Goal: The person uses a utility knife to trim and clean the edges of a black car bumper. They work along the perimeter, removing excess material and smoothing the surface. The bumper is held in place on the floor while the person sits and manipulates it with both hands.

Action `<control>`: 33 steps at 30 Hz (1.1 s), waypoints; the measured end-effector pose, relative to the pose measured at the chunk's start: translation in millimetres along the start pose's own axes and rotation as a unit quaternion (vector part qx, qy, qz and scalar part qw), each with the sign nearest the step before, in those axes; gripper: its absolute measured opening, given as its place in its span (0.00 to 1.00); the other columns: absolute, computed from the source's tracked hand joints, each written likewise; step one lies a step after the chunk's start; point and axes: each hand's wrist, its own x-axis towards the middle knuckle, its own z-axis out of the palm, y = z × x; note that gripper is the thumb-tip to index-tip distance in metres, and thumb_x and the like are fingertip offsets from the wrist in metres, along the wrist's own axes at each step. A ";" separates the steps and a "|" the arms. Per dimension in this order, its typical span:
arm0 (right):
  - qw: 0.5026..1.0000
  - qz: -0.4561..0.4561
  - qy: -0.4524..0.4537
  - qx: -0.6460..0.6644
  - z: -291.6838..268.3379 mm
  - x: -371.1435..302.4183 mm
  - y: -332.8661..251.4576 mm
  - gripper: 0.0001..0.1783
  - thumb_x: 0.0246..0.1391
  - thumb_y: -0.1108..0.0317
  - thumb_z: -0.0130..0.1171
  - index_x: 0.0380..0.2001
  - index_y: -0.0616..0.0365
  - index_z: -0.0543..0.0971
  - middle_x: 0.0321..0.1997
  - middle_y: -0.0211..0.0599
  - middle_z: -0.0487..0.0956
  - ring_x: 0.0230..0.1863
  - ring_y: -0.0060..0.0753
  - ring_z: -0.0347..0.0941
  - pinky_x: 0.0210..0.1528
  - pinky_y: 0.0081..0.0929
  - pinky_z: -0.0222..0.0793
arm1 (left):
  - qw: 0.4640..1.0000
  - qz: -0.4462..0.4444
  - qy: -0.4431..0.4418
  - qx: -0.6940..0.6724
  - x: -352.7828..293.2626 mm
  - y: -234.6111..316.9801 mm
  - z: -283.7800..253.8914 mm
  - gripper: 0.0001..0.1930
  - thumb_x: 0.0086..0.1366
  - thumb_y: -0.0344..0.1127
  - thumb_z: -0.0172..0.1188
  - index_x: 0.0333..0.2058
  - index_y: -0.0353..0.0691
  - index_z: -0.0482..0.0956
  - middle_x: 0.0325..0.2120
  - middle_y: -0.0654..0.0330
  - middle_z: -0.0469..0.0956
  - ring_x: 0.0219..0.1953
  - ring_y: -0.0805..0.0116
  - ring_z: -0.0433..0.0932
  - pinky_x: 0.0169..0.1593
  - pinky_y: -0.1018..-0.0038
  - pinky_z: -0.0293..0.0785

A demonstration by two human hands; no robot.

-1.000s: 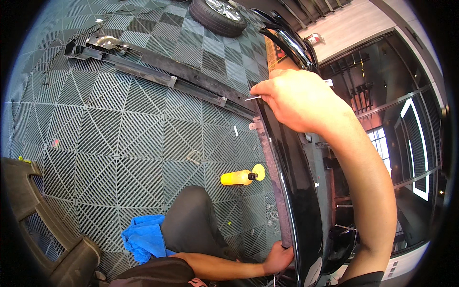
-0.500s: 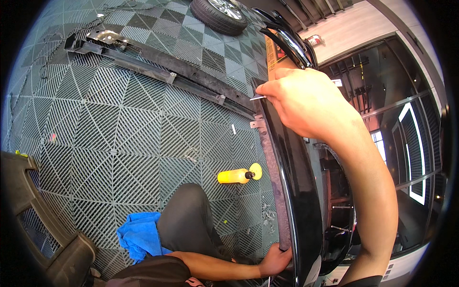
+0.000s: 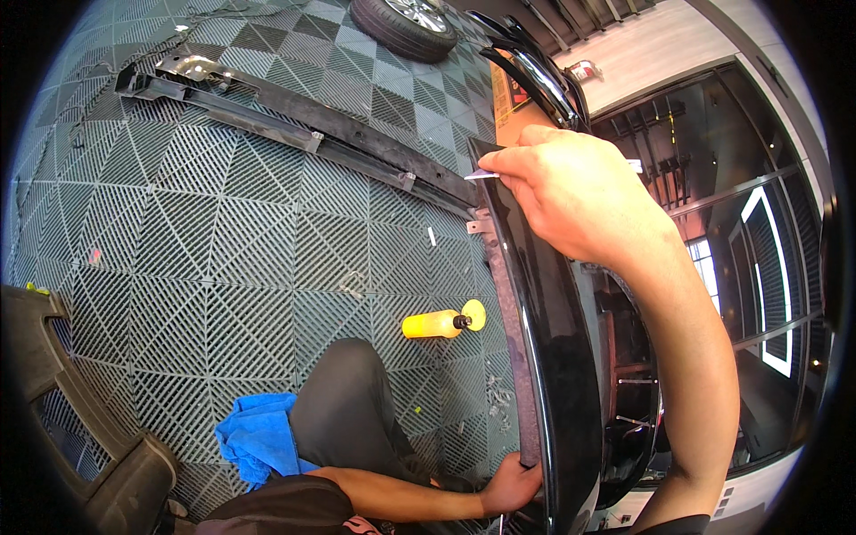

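A long, glossy black car body panel stretches from the far middle to the lower edge, with a dull strip along its left side. At its far end, my right hand pinches a small, thin, pale flat piece between thumb and fingers against the panel's edge. Whether that piece is a blade or a plastic scraper is unclear. Low in the view, my left hand is closed around the panel's near left edge, its fingertips partly hidden. A thin metal piece shows just below that hand.
A yellow bottle lies on the grey tiled floor beside the panel. A blue cloth rests by my leg. Long dark trim pieces lie farther off, near a wheel. A dark plastic part is at left; a cardboard box stands behind.
My right hand has shifted very slightly at the panel's far end, and the pale piece sits a little differently. The view has moved slightly; my left hand holds its place.
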 end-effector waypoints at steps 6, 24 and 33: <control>1.000 -0.008 0.008 -0.002 0.4 -5.5 1.0 0.12 0.59 0.65 0.56 0.42 0.52 0.86 0.35 0.44 0.81 0.40 0.47 0.82 0.43 0.41 0.79 | 1.000 -0.021 0.009 -0.002 -5.9 16.3 4.9 0.15 0.75 0.36 0.53 0.42 0.27 0.81 0.32 0.60 0.83 0.34 0.75 0.79 0.39 0.73 0.77; 1.000 0.010 -0.003 0.003 -3.4 -16.9 0.7 0.13 0.61 0.64 0.56 0.44 0.51 0.86 0.35 0.43 0.82 0.42 0.45 0.82 0.45 0.39 0.79 | 0.995 -0.094 -0.020 -0.002 -9.0 -1.9 2.3 0.16 0.76 0.39 0.53 0.42 0.29 0.80 0.29 0.63 0.82 0.31 0.79 0.76 0.34 0.77 0.74; 1.000 0.004 0.011 0.027 0.0 -17.5 3.0 0.14 0.60 0.65 0.55 0.44 0.51 0.86 0.35 0.43 0.83 0.42 0.46 0.82 0.46 0.41 0.79 | 0.998 -0.058 -0.016 -0.003 -8.4 -4.2 3.0 0.16 0.76 0.39 0.53 0.41 0.30 0.81 0.30 0.64 0.82 0.31 0.79 0.76 0.34 0.77 0.74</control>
